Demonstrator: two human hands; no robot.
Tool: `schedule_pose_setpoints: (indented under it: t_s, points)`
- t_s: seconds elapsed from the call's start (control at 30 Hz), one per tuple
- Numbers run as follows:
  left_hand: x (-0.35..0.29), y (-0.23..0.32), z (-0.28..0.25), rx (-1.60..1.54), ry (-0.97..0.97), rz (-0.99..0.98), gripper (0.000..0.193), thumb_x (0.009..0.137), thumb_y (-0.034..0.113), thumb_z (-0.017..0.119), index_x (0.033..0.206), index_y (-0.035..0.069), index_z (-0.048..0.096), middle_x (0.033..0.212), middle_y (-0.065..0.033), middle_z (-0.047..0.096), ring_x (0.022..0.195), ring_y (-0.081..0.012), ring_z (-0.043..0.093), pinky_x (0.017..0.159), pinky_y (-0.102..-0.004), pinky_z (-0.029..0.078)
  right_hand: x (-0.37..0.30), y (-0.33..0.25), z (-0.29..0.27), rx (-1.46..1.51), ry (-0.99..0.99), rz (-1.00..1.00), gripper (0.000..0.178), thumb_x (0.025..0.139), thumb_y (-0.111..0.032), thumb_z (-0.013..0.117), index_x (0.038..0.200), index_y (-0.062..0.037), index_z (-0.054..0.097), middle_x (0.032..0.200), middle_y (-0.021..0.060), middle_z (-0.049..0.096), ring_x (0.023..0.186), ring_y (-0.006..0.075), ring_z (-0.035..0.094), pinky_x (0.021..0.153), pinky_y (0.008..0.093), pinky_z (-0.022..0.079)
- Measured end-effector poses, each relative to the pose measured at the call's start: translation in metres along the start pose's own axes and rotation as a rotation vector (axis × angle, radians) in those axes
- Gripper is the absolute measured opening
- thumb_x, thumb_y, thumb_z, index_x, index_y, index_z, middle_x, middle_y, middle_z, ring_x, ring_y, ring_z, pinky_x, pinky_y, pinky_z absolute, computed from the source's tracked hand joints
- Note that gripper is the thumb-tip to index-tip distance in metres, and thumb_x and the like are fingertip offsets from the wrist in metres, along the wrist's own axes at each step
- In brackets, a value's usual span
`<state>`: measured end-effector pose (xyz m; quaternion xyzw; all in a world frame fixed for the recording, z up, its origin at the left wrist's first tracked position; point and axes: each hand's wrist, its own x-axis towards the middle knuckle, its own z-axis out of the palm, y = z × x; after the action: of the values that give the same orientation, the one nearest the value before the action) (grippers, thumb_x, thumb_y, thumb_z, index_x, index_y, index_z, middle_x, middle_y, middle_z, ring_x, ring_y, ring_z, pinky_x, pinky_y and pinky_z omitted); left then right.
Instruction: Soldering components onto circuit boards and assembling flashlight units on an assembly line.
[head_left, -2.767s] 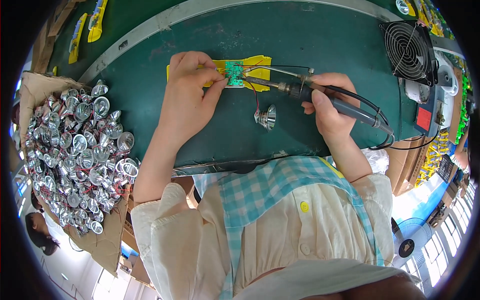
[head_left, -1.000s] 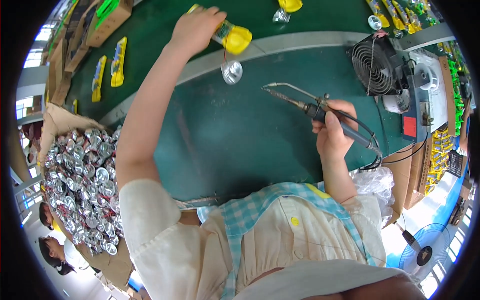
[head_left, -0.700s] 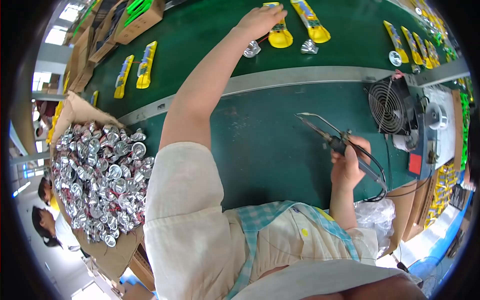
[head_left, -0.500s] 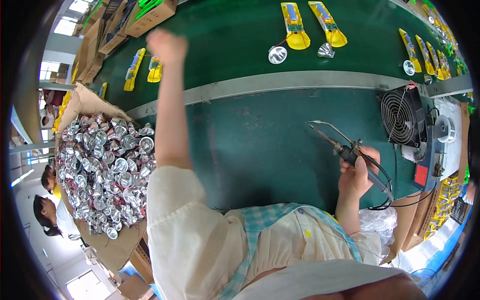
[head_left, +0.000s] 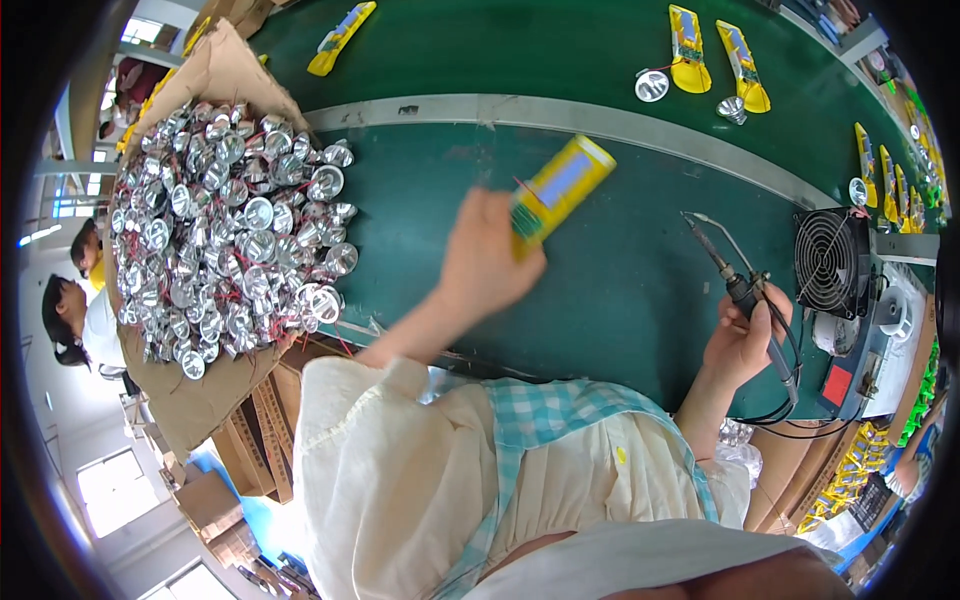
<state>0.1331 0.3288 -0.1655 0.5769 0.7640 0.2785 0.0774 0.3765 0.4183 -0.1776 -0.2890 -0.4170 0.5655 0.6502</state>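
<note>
My left hand [head_left: 493, 250] is closed on one end of a yellow flashlight housing [head_left: 568, 190], held over the green worktop. The housing carries a blue-grey battery and a small green circuit board with a red wire. Farther right, my right hand [head_left: 748, 335] grips a soldering iron [head_left: 745, 292] by its handle, tip pointing up and to the left. A thin metal feed tube runs beside the tip. Left of my left hand, a cardboard box [head_left: 185, 405] is heaped with silvery reflector cups [head_left: 258, 213] with red wires.
Beyond a metal rail [head_left: 560, 110] runs a green belt [head_left: 500, 50] with several yellow housings, some wired to reflectors. A black fan [head_left: 832, 262] and a solder spool [head_left: 893, 312] stand at the right. Two people sit at the far left.
My left hand has come back from the far belt to the worktop with a yellow housing in it. The view has shifted; my right hand still holds the iron.
</note>
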Motion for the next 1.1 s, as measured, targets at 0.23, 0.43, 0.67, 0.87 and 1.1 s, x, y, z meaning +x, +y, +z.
schedule_pose_setpoints:
  t_s: [0.23,0.43,0.67,0.87,1.1]
  points:
    - [0.005,-0.048,-0.029,0.091,0.226,-0.060,0.065,0.057,0.033,0.069,0.103,-0.004,0.042,0.099,-0.0201,0.045,0.090,-0.0304,0.044,0.080,-0.0337,0.037,-0.001,0.003,-0.005,-0.047,0.012,-0.020,0.017,0.075,-0.006,0.046,0.090,0.0011,0.047,0.071,0.0102,0.050,0.048,0.0111,0.045,0.042,0.0200,0.036]
    - [0.025,-0.180,-0.125,0.565,0.518,-0.183,0.022,0.062,0.022,0.065,0.073,0.003,0.061,0.072,-0.0121,0.056,0.072,-0.0260,0.052,0.065,-0.0348,0.041,-0.005,0.003,0.004,-0.056,-0.018,0.008,0.016,0.075,-0.006,0.046,0.090,0.0007,0.047,0.071,0.0105,0.052,0.048,0.0109,0.046,0.042,0.0192,0.037]
    - [0.028,-0.142,-0.119,-0.168,0.412,-0.297,0.012,0.069,0.010,0.060,0.076,0.001,0.059,0.063,-0.0067,0.058,0.055,-0.0088,0.050,0.052,-0.0220,0.040,-0.009,0.005,0.016,-0.095,-0.021,0.108,0.014,0.074,-0.003,0.046,0.088,0.0004,0.047,0.072,0.0106,0.052,0.049,0.0110,0.048,0.042,0.0188,0.038]
    - [-0.011,-0.041,-0.051,-0.005,0.104,0.061,0.007,0.064,0.001,0.059,0.071,0.003,0.059,0.065,-0.0069,0.052,0.065,-0.0184,0.048,0.059,-0.0266,0.039,-0.032,0.000,0.042,-0.250,-0.264,0.217,0.017,0.070,0.000,0.051,0.087,-0.0003,0.048,0.073,0.0096,0.054,0.051,0.0110,0.052,0.045,0.0198,0.045]
    - [-0.023,-0.012,-0.011,-0.158,0.036,0.077,0.006,0.060,0.002,0.061,0.065,0.003,0.058,0.068,-0.0054,0.050,0.075,-0.0239,0.043,0.063,-0.0304,0.037,-0.042,0.020,0.047,-0.288,-0.281,0.363,0.019,0.067,0.001,0.056,0.085,-0.0004,0.050,0.070,0.0076,0.054,0.056,0.0099,0.053,0.051,0.0199,0.046]
